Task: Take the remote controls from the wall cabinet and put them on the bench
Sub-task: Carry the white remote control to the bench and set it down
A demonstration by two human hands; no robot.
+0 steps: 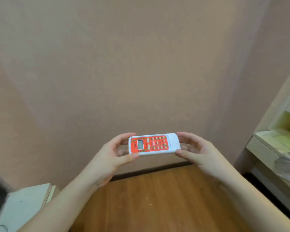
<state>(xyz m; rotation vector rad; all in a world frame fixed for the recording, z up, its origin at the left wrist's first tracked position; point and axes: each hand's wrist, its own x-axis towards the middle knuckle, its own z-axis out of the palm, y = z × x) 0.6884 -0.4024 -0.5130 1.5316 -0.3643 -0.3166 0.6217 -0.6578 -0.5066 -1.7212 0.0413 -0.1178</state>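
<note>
A white remote control [153,144] with an orange face, a small grey screen and pale buttons lies sideways in the air in front of a plain pink wall. My left hand [113,154] grips its screen end with thumb below and fingers above. My right hand [197,151] grips the plain white end the same way. Both hands hold it level above a brown wooden floor. No wall cabinet or bench can be told apart with certainty.
A wooden floor [157,203] with a dark skirting line meets the pink wall [141,64]. A pale shelf unit [274,141] with blurred greenish contents stands at the right. A white flat surface [27,200] sits at the lower left.
</note>
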